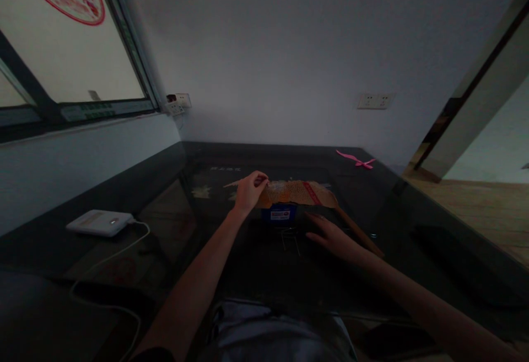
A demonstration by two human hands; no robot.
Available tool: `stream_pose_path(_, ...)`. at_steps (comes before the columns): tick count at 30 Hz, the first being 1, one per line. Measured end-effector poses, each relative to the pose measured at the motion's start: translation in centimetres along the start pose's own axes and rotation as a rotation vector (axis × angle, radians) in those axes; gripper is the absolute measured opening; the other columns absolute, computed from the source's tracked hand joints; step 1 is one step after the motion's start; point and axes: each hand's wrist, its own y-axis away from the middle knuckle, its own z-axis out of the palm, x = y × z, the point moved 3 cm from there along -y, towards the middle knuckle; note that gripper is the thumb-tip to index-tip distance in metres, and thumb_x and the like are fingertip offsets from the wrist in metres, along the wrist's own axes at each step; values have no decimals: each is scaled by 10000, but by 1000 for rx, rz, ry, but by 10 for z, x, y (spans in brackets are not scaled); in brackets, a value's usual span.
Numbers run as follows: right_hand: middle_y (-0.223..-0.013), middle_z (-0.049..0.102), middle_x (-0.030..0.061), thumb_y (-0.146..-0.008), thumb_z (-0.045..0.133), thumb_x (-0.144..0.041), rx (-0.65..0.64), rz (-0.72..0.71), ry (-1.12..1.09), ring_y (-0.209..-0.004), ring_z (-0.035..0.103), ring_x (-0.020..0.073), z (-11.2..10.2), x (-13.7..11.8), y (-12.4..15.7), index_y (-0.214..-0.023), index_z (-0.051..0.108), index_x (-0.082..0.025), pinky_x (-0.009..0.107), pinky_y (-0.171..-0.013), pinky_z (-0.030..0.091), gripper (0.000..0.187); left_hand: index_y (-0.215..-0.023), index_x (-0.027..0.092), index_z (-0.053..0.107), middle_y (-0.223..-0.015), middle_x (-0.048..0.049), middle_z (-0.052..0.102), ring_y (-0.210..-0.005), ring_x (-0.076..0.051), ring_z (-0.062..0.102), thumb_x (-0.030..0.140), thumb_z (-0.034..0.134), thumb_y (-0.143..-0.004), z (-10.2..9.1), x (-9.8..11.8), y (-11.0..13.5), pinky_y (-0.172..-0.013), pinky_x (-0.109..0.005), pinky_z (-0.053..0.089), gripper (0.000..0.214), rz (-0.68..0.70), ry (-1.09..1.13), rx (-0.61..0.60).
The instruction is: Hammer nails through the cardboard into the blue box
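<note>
A tan, speckled sheet-like piece with a red band lies across the dark table, a shiny patch near its left part. A thin brown stick slants from its right end toward me. My left hand is over the left part of the sheet, thumb and fingertips pinched together; what is between them is too small to tell. Just in front of the sheet sits a small blue box with a white label. My right hand rests right of the box, fingers stretched out, holding nothing visible. Thin bent lines like wire show before the box.
A white power bank with a white cable lies at the left. A pink ribbon is at the table's far right. A dark flat object lies near the right edge. Wall sockets are behind the glossy table.
</note>
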Motion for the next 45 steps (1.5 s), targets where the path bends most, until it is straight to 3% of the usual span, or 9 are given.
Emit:
stream_pose_path(7,-1215,564,91,-854,435,-353,91,37,93,-1113,522,249,-57,2,39,-1141,594,-229,434,-977,397,351,-824,180,611,-795,-25,667,-731,-147,653,203,579,-786,-1,2,2,-702,-274,533,54,29,-76,-1)
stream_pose_path(11,-1085,604,117,-858,423,-333,152,186,391,-1012,556,260,-74,27,48,-1069,622,-215,404,-887,445,313,-819,184,607,-787,-21,665,-716,-149,652,207,578,-788,-1,3,2,-689,-275,532,48,13,-110,-13)
stream_pose_path(14,-1105,581,144,-843,464,-379,119,281,565,-1018,551,286,-72,43,55,-1165,556,-191,402,-819,465,384,-826,187,604,-789,-21,667,-722,-149,653,206,571,-793,-1,3,3,-693,-274,529,50,15,-113,-27)
stream_pose_path(19,-1163,567,171,-842,472,-406,-35,437,560,-1005,585,292,-54,59,58,-1291,397,-152,383,-751,472,521,-835,185,611,-791,-19,674,-728,-149,655,188,578,-783,0,0,4,-709,-276,523,62,2,-105,-30)
stream_pose_path(27,-922,657,154,-857,421,-252,-104,510,604,-806,652,294,-57,63,43,-1024,518,-139,350,-625,432,224,-839,190,631,-827,-28,687,-751,-162,655,204,572,-792,1,-3,4,-732,-298,520,76,-7,-144,-48)
stream_pose_path(33,-922,672,128,-786,492,-210,87,486,286,-801,647,224,-72,82,39,-995,570,-145,287,-646,452,232,-829,187,632,-823,-33,688,-758,-168,655,189,567,-789,1,-2,4,-734,-305,520,77,-12,-146,-55)
stream_pose_path(36,-812,674,94,-764,511,-275,183,557,31,-603,620,185,-80,85,44,-1022,577,-131,274,-504,446,303,-825,190,632,-830,-33,688,-771,-170,656,191,563,-789,1,-2,4,-736,-305,521,78,-1,-140,-57)
stream_pose_path(41,-517,507,-42,-676,618,-447,281,646,-275,-379,449,116,-91,69,57,-1142,503,-91,237,-352,328,598,-823,193,635,-813,-28,687,-749,-169,656,205,564,-788,1,-3,4,-720,-303,520,80,12,-150,-50)
stream_pose_path(45,-498,413,-85,-704,589,-483,359,571,-480,-340,364,85,-94,46,55,-1167,460,-161,213,-313,277,579,-824,195,636,-822,-29,686,-760,-171,653,212,556,-791,1,-3,4,-730,-306,518,88,21,-150,-52)
